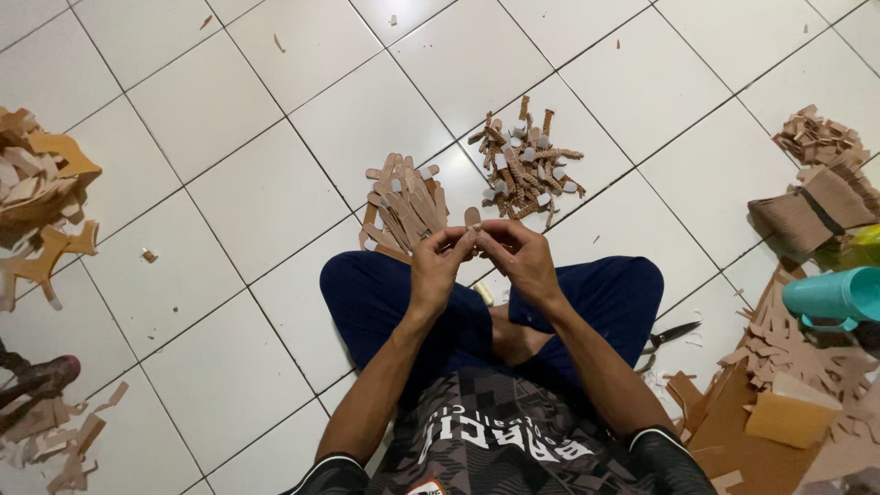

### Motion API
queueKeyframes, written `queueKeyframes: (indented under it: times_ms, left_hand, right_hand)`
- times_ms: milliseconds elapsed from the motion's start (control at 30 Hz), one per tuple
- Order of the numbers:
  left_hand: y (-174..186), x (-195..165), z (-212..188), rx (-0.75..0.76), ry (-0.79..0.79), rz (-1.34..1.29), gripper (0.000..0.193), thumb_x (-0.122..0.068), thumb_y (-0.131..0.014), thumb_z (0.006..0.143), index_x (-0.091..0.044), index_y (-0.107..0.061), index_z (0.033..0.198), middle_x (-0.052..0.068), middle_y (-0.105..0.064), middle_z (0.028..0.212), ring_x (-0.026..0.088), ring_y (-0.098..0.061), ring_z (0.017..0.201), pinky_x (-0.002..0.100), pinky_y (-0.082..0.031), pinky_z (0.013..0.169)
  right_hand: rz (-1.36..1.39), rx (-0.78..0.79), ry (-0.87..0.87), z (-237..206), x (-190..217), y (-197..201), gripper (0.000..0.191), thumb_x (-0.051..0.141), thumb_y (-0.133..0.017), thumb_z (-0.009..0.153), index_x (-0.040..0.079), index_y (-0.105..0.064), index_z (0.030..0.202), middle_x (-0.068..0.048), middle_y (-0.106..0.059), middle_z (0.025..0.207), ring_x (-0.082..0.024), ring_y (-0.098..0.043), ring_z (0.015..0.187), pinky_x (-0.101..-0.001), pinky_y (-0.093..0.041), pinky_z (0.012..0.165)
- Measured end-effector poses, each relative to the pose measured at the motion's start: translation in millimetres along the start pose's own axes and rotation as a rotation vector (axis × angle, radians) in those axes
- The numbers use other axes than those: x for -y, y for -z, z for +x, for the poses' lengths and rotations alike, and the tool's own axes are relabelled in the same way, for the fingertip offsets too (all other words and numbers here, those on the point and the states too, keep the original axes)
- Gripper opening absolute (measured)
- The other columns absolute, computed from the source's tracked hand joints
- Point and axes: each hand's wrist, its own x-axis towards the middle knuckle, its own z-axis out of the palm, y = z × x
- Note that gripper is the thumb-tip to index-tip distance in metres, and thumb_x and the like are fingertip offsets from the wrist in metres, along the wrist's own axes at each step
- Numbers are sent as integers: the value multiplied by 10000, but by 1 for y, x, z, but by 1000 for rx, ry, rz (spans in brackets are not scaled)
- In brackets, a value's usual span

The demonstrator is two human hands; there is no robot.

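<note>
Head view was looking down at a person seated cross-legged on a white tiled floor (229,192). Both hands were held up together over the knees. The left hand (438,261) and the right hand (521,257) were closed around one small brown strip (473,220), pinched between the fingertips of both. Its rounded end was seen sticking up just above the fingers. The grip of each hand was tight on the strip, with the fingers curled in.

Just past the hands, a pile of flat strips (405,209) was laid on the floor. Beside it, a bit farther off, a second pile (527,165) of strips with pale tips was heaped. Both piles were kept apart from the hands.

Scissors (672,335) were left on the floor by the right knee. Cardboard scraps (41,197) were piled at the left edge. More cut cardboard (788,367) was spread at the right side, with a bundle (811,213) tied by a dark band above it. A teal cup (834,298) was lying on its side near the bundle. Tiny bits of cardboard were scattered over the tiles.
</note>
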Motion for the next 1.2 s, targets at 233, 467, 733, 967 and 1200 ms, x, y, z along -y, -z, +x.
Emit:
queueKeyframes:
  times_ms: [233, 467, 733, 967, 1200]
  left_hand:
    - [15, 2, -2, 120, 84, -44, 327, -252, -745, 972, 39, -758, 1121, 78, -723, 915, 120, -678, 836, 259, -584, 813]
    - [6, -13, -5, 49, -17, 166, 292, -204, -745, 940, 40, -749, 1100, 83, -768, 926, 118, -717, 841, 255, -588, 773]
    - [5, -25, -10, 124, -124, 428, 270, -234, -709, 959, -6, -760, 1097, 78, -786, 911, 125, -764, 827, 262, -627, 753]
    - [8, -7, -3, -12, -33, 296, 283, -229, -727, 946, 5, -756, 1104, 65, -775, 907, 113, -741, 809, 260, -607, 724]
    - [18, -9, 1, 120, 26, 201, 293, -232, -738, 957, 22, -758, 1101, 69, -753, 910, 100, -698, 820, 227, -575, 755]
  right_hand:
    - [-135, 47, 116, 5, -4, 13, 235, 118, -725, 952, -25, -736, 1138, -115, -778, 986, -157, -757, 865, -266, -636, 764]
    - [-73, -7, 38, 4, -15, 7, 199, 118, -728, 950, -26, -734, 1088, -89, -773, 913, -126, -742, 800, -241, -616, 718]
    - [-57, -81, -52, 1, -14, 5, 183, 142, -731, 970, -31, -754, 1027, -80, -753, 832, -128, -699, 735, -248, -574, 650]
    - [-5, 28, 18, 4, -12, 3, 242, 174, -697, 970, -17, -725, 1116, -85, -771, 937, -134, -752, 815, -278, -644, 733]
    - [-104, 45, 13, 3, -10, 9, 224, 143, -716, 962, -28, -744, 1104, -104, -778, 910, -144, -746, 793, -281, -628, 714]
